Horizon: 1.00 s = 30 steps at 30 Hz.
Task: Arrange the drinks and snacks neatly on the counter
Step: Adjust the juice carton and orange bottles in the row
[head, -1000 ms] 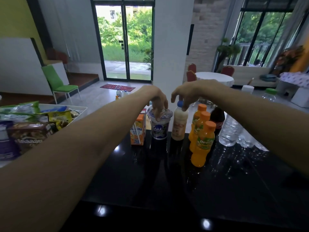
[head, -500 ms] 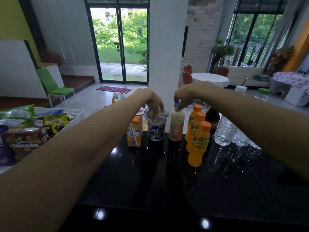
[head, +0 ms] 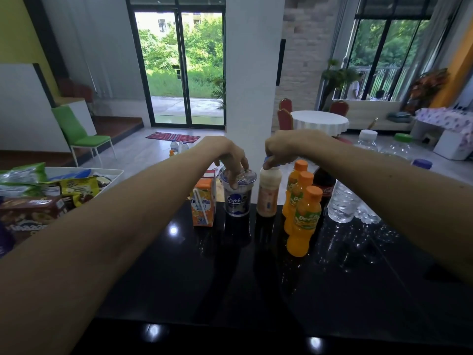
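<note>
**A:** Where are we gripping?

**B:** Our left hand is reaching down from above onto the foil-lidded cup, its fingertips curling over the lid's rim and holding it. Our right hand is pinching the blue cap of the milky bottle, which is standing just right of the cup. Both drinks are sitting upright at the far edge of the counter.

**A:** How are we expecting them to handle?

**B:** We're judging the cup light and thin-walled, with a foil top that could dent under pressing fingers, so the wall below the rim is looking like the safer hold. The bottle is looking stiff and narrow, and it is likely to tip if steered by the cap, so its waist would be steadier. Both are probably full, though the labels are hiding the levels.

**A:** What is crowding them?

**B:** The orange carton is standing just left of the cup. Three orange juice bottles are lining up near-to-far on the right, with a cola bottle behind them and a water bottle further right.

**A:** And the surface and the room?

**B:** The counter is glossy black and is mirroring the lights, so we're expecting bases to slide easily. Snack packets are waiting in a white tray at the left. Beyond the counter we're seeing a white pillar, glass doors, a green chair on the far left and a round table on the far right.
</note>
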Motion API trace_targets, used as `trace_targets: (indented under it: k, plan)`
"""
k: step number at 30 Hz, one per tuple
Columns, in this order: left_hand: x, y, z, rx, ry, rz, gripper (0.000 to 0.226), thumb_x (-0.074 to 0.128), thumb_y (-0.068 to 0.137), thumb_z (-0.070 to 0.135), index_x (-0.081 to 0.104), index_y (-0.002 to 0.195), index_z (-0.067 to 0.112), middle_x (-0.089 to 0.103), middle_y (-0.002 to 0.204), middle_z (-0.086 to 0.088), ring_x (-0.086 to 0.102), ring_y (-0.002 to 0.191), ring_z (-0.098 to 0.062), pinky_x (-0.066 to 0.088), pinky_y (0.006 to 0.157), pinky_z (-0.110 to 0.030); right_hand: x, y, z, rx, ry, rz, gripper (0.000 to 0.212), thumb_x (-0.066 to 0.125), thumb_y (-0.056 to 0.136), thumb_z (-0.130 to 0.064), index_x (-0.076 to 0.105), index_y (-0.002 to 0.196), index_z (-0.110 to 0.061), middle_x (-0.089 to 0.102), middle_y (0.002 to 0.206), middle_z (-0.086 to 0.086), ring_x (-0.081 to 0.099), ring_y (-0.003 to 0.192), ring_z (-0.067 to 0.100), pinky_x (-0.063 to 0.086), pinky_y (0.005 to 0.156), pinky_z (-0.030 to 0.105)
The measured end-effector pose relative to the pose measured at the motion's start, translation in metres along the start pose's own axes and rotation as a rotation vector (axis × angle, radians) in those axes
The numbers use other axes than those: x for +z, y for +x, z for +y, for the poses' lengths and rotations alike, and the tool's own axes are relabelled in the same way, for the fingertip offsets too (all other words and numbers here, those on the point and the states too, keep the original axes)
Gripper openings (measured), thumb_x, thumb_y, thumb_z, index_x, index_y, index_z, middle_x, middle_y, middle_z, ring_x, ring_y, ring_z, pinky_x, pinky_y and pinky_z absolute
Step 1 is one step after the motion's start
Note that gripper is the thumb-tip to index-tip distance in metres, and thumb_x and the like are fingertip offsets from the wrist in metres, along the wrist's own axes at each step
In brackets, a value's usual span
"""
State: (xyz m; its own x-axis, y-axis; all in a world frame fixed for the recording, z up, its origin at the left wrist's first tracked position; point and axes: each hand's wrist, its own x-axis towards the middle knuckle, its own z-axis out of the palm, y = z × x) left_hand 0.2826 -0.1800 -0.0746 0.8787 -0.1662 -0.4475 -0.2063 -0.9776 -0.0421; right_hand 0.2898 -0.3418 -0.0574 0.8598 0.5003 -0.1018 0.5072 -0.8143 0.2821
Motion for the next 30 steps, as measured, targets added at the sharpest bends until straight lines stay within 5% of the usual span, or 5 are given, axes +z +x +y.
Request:
trace_targets:
  k: [4,8,24,27,30]
  plan:
    - [-0.002,-0.004,0.003,-0.006,0.013,-0.024,0.094,0.084,0.074,0.033,0.033,0.153,0.024,0.045,0.15,-0.004,0.043,0.136,-0.029,0.038,0.111,-0.051,0.0,-0.001,0.0,-0.007,0.057,0.007,0.032,0.061,0.092,-0.046,0.053,0.077,-0.018,0.061,0.07,-0.003,0.063,0.063,0.011,0.039,0.052,0.021]
    - [0.004,-0.001,0.009,0.016,0.027,0.063,0.104,0.084,0.071,0.046,0.028,0.154,0.017,0.038,0.154,-0.007,0.041,0.138,-0.031,0.04,0.111,-0.048,0.004,0.001,0.001,0.0,0.096,0.02,0.034,0.063,0.091,-0.043,0.064,0.101,-0.011,0.058,0.075,-0.004,0.06,0.067,0.01,0.04,0.054,0.02]
    - [0.002,-0.004,0.01,0.066,-0.1,0.131,0.098,0.079,0.079,0.037,0.021,0.155,0.012,0.032,0.157,-0.011,0.037,0.139,-0.033,0.041,0.108,-0.043,-0.002,-0.005,-0.001,0.011,0.039,-0.005,0.049,0.062,0.09,-0.047,0.063,0.12,-0.008,0.066,0.107,0.006,0.063,0.092,0.02,0.044,0.073,0.028]
    - [-0.01,-0.014,0.013,0.1,-0.144,0.223,0.088,0.075,0.083,0.036,0.027,0.153,0.011,0.036,0.154,-0.011,0.039,0.139,-0.03,0.037,0.111,-0.043,-0.012,-0.018,0.008,0.03,0.06,0.034,0.061,0.061,0.089,-0.052,0.054,0.134,-0.011,0.06,0.126,0.008,0.058,0.111,0.026,0.045,0.089,0.035]
    - [-0.02,-0.028,0.022,0.181,-0.208,0.445,0.073,0.073,0.086,0.028,0.038,0.147,0.008,0.047,0.146,-0.014,0.048,0.129,-0.027,0.041,0.101,-0.033,-0.025,-0.039,0.023,0.044,0.084,0.166,0.045,0.065,0.091,-0.037,0.059,0.128,-0.012,0.063,0.122,0.008,0.059,0.103,0.022,0.046,0.088,0.033]
